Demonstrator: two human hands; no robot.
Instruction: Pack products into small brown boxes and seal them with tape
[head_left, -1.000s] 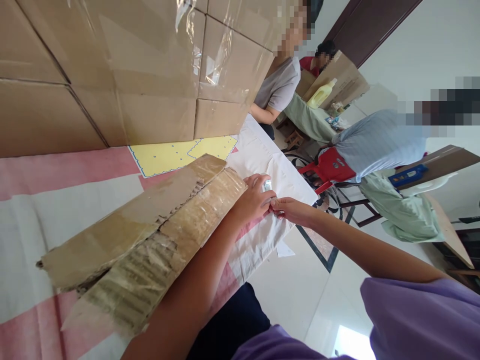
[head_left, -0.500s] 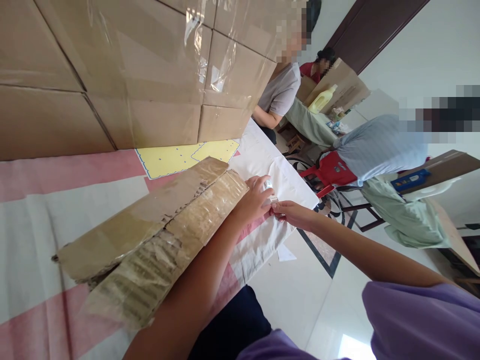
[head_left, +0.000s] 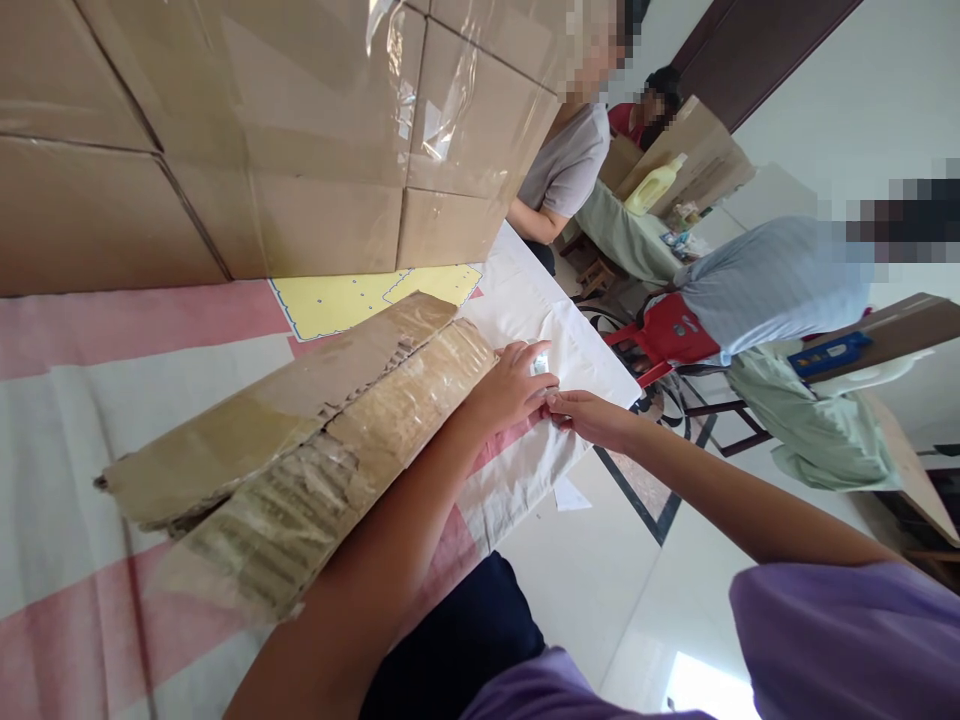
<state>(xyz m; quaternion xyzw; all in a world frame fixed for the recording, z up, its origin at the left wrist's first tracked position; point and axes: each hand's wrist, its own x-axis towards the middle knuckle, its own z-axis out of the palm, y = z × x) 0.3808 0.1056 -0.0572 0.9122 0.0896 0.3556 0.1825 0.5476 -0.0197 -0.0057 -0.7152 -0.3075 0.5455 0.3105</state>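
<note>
My left hand (head_left: 516, 382) is curled round a small, shiny, whitish item (head_left: 541, 363) near the table's corner. Only a bit of this item shows between thumb and fingers, so its kind is unclear. Close against it, my right hand (head_left: 583, 415) has thumb and finger pinched together. What the pinch holds, if anything, is too small to make out. Along my left forearm lies a worn, folded piece of cardboard (head_left: 322, 430) with torn, taped edges.
Stacked, taped cardboard boxes (head_left: 315, 150) wall off the table's far side. A yellow sheet (head_left: 322, 305) lies at their foot on the pink-and-white tablecloth (head_left: 180, 400). A person in grey (head_left: 574, 165) sits beyond, and another in light blue (head_left: 780, 280) on a red chair (head_left: 675, 330).
My left thumb has come nearer my right fingertips and covers more of the small item. The view has shifted slightly; the cardboard stays in place.
</note>
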